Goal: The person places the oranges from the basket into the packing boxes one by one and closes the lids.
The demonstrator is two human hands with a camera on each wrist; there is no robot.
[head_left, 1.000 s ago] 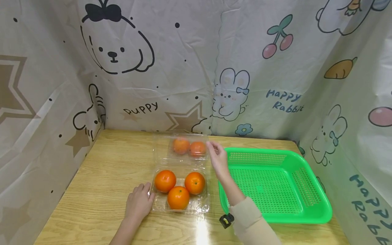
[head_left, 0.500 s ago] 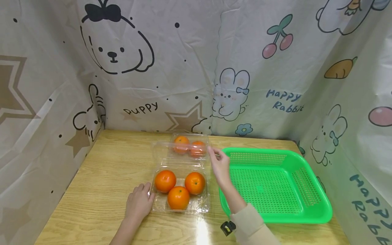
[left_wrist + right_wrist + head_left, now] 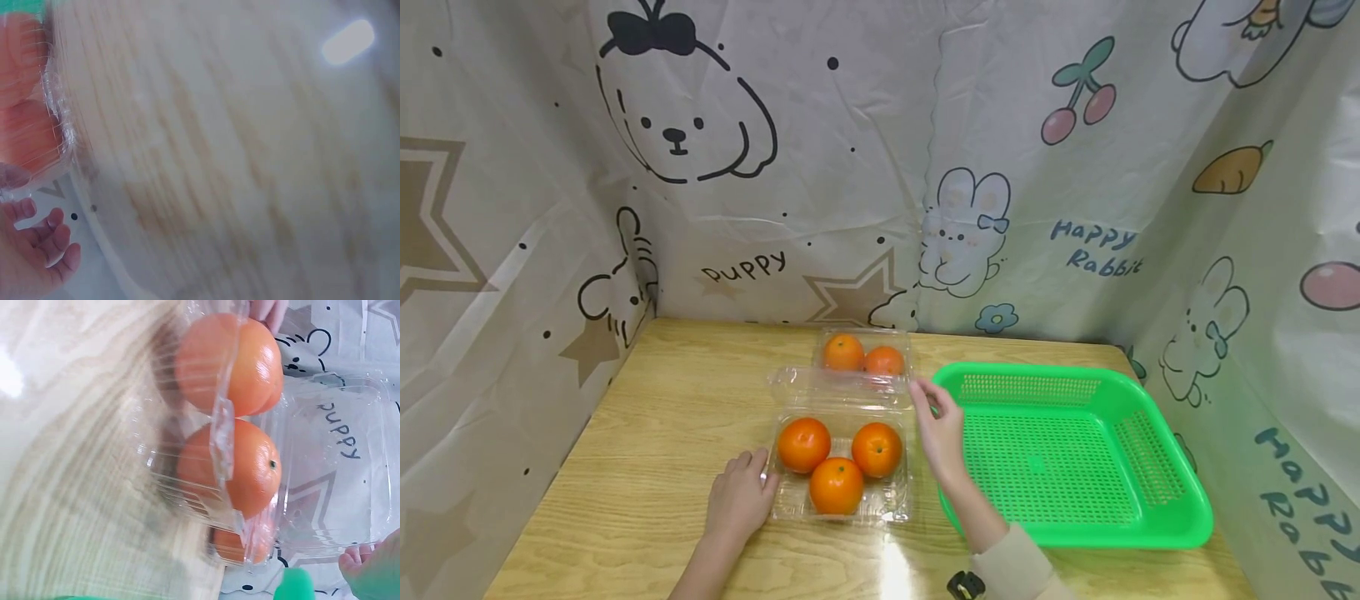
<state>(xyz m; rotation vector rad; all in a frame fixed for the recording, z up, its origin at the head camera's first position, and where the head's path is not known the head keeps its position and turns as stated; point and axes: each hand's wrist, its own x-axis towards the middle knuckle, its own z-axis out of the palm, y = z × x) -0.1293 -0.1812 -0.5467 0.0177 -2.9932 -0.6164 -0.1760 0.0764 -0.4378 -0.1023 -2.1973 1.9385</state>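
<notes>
A clear plastic clamshell box (image 3: 883, 508) lies on the table with three oranges (image 3: 837, 486) in its base. Its hinged lid (image 3: 838, 387) stands raised at the far side, tilted. My right hand (image 3: 942, 429) pinches the lid's right edge between thumb and fingers; the right wrist view shows these fingertips (image 3: 356, 555) at the lid's corner. Against the left side of the base rests my left hand (image 3: 739, 496), its fingers loosely bent. In the left wrist view, that hand (image 3: 31, 250) appears beside the box with its fingers apart.
Behind the lid, a second clear box (image 3: 898, 340) holds two oranges (image 3: 844, 352). A green plastic basket (image 3: 1075, 537) stands close on the right. A patterned cloth (image 3: 850, 167) hangs around the back and sides of the wooden table (image 3: 647, 417).
My right hand has come nearer, bringing the lid up from its laid-back position. The box behind now shows more plainly. My left hand has stayed where it was.
</notes>
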